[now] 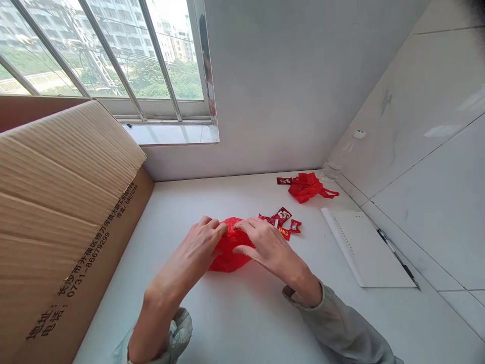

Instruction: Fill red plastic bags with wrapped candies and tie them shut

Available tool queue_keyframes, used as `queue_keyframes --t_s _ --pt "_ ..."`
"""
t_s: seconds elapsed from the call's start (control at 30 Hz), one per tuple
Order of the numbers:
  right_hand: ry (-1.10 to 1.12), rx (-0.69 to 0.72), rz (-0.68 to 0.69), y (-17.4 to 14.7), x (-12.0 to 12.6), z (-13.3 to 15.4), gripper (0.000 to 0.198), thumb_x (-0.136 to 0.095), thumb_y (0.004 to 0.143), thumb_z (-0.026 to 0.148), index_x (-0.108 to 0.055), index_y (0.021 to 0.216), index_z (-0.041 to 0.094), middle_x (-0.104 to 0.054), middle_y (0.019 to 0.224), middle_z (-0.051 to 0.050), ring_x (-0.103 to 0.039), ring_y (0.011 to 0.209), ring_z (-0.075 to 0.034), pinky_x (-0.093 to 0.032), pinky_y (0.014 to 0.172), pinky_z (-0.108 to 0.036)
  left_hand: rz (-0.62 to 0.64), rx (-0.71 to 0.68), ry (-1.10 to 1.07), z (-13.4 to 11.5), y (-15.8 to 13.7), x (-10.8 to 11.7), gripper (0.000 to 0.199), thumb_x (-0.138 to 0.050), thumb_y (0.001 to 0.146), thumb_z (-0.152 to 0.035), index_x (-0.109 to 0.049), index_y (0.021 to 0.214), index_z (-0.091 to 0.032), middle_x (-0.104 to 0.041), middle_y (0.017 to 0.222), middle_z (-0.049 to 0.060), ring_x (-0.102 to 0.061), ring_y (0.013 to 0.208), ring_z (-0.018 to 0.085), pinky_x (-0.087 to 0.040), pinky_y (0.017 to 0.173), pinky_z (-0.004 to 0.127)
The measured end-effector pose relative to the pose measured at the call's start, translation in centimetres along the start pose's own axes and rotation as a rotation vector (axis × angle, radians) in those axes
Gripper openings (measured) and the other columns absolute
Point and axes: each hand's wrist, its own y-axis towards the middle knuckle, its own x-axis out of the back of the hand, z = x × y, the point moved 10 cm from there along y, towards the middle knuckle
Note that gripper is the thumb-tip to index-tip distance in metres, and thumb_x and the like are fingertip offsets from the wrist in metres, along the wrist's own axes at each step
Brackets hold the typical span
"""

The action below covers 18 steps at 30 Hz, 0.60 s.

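One red bag (229, 257), left fingers (221, 230) curled against it, hold unclear, right fingers (248, 227) parted

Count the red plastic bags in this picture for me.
2: one red bag is between the left hand and right hand, partly covered by them; the other bag lies crumpled near the clear bottle. The cardboard box could hide more.

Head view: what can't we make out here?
All in the head view:
Inside of the red bag: hidden by its plastic, left hand and right hand.
Exact count of the near packets: right hand and overlap hide some.
Marks on the notebook: too small.
Rest of the cardboard box: cut off by left edge.
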Motion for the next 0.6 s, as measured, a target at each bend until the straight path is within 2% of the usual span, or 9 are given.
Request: queue_keyframes --t_s 0.07,0.17,0.27,0.33,0.43,0.57,0.6 --pt "0.025 -0.037 -0.007 0.2 -0.2 -0.7 0.01 -0.06 0.088 0.013 -0.062 0.096 0.02 -0.068 0.09 -0.002 -0.061 0.079 -0.017 -0.043 0.069 -0.029 0.003 0.005 -0.01 0.8 -0.1 0.2 0.026 -0.031 0.095 -0.009 -0.034 0.073 -0.022 -0.046 0.075 -0.001 -0.043 0.076 0.02 -0.034 0.065 0.034" --pt "0.143 -0.116 -0.048 -0.3 1.3 -2.3 0.015 -0.052 0.082 0.007 -0.055 0.081 0.021 -0.063 0.075 0.003 -0.056 0.067 -0.013 -0.039 0.063 -0.026 0.009 -0.02 -0.06 2.3 -0.7 1.3 0.026 -0.033 0.096 -0.012 -0.038 0.072 -0.021 -0.049 0.075 -0.002 -0.046 0.074 0.017 -0.035 0.064 0.031" --pt "0.21 -0.221 -0.099 -1.2 3.4 -3.9 0.016 -0.05 0.078 0.009 -0.051 0.085 0.023 -0.06 0.072 0.005 -0.053 0.063 -0.013 -0.037 0.059 -0.025 -0.015 -0.061 -0.1 3.6 -1.8 2.8 0.021 -0.041 0.094 -0.015 -0.048 0.077 -0.022 -0.055 0.083 -0.003 -0.051 0.078 0.015 -0.039 0.07 0.027" --pt "0.234 -0.257 -0.1 -1.8 4.4 -4.2 0.023 -0.049 0.079 0.011 -0.052 0.097 0.024 -0.062 0.075 0.005 -0.054 0.064 -0.013 -0.037 0.058 -0.025 -0.039 -0.087 -0.115 4.0 -2.5 3.7 0.019 -0.042 0.093 -0.015 -0.053 0.08 -0.023 -0.058 0.086 -0.004 -0.054 0.081 0.013 -0.039 0.073 0.024" --pt "0.236 -0.258 -0.064 -2.4 5.0 -3.8 0.028 -0.052 0.081 0.016 -0.054 0.107 0.025 -0.061 0.073 0.006 -0.051 0.062 -0.013 -0.037 0.058 -0.026 -0.069 -0.12 -0.15 3.5 -3.4 4.6 0.016 -0.045 0.093 -0.02 -0.057 0.082 -0.024 -0.06 0.088 -0.006 -0.055 0.082 0.012 -0.04 0.072 0.019" --pt "0.235 -0.209 -0.048 -2.6 5.4 -2.6 0.003 -0.058 0.082 0.021 -0.061 0.083 0.022 -0.061 0.071 0.003 -0.052 0.063 -0.014 -0.036 0.055 -0.026 -0.074 -0.203 -0.185 1.0 -4.2 5.3 0.014 -0.052 0.095 -0.031 -0.058 0.083 -0.026 -0.062 0.089 -0.005 -0.058 0.088 0.012 -0.045 0.073 0.017" --pt "0.252 -0.186 -0.057 -2.7 5.6 -2.2 0.003 -0.059 0.082 0.021 -0.061 0.08 0.021 -0.062 0.072 0.002 -0.054 0.065 -0.014 -0.037 0.056 -0.026 -0.078 -0.239 -0.187 0.3 -4.4 5.6 0.013 -0.051 0.096 -0.03 -0.058 0.085 -0.027 -0.062 0.09 -0.005 -0.058 0.091 0.012 -0.047 0.073 0.017"
